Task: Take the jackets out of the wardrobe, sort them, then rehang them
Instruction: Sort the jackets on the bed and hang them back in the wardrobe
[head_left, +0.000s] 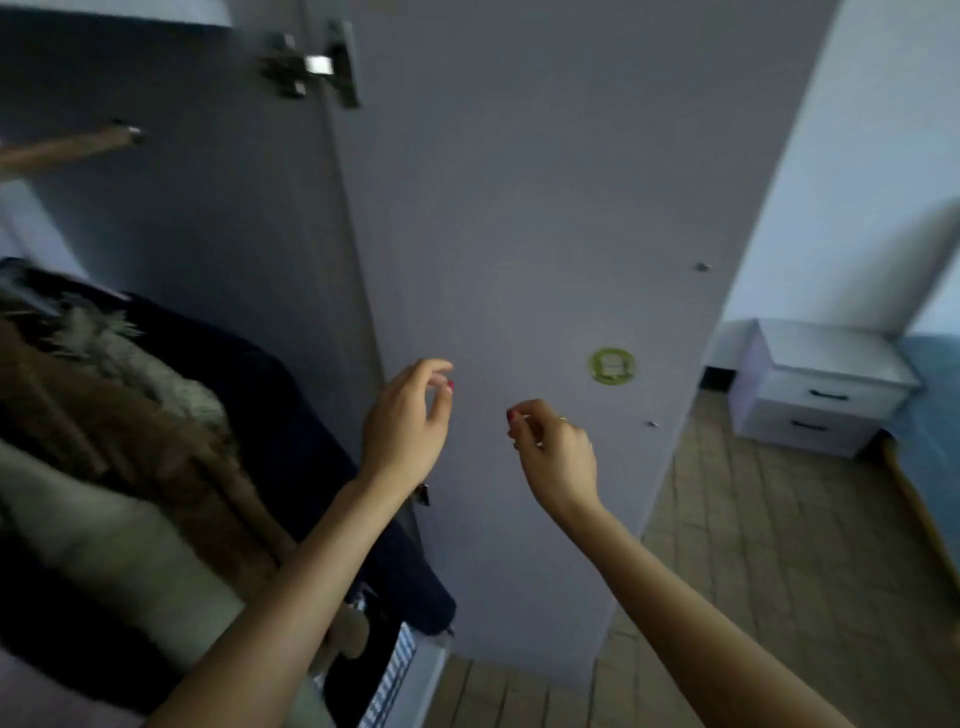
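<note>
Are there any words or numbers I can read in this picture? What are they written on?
No words or numbers can be read here.
Round green sticker on the inside of the open wardrobe door: it has a pale mark in the middle, too blurred to read.
Jackets in the wardrobe: no label or tag shows.
Small white drawers across the room: nothing written on them.

Bare forearms without sleeves, red-painted nails on both hands, a thin ring (562, 419) on the right hand (558, 452).
</note>
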